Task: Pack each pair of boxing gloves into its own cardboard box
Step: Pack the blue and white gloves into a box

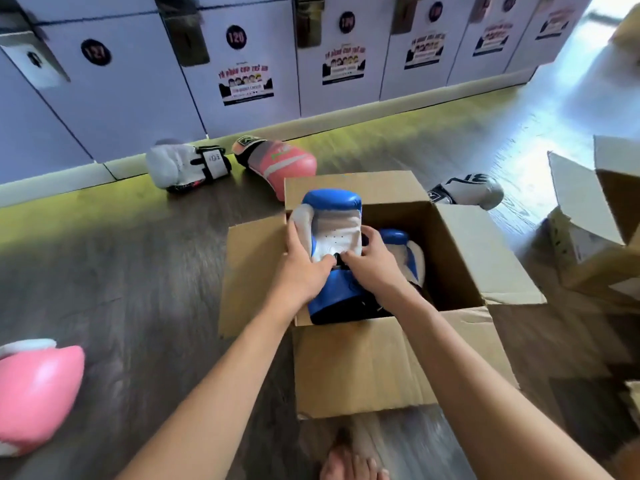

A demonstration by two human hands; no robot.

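Both hands, left [304,268] and right [372,261], clasp the blue glove [334,223] over the cardboard box [464,258]; padding likely soft, light; grip mid-palm.

Both forearms are bare and sleeveless, hands ungloved, and a bare foot [353,462] shows below.

Dark wood-grain floor [131,271], streaked with a yellow-green glare along the far edge and a pale sheen toward the right. Behind it, a row of pale lilac lockers [138,98] on a light plinth [52,188], doors numbered on round black badges [96,52], digits too blurred to trust. Printed posters [246,85] with cartoon heads stuck on several doors. Dark metal latch plates [187,36] near the tops. A bare foot [349,462] at the bottom edge.
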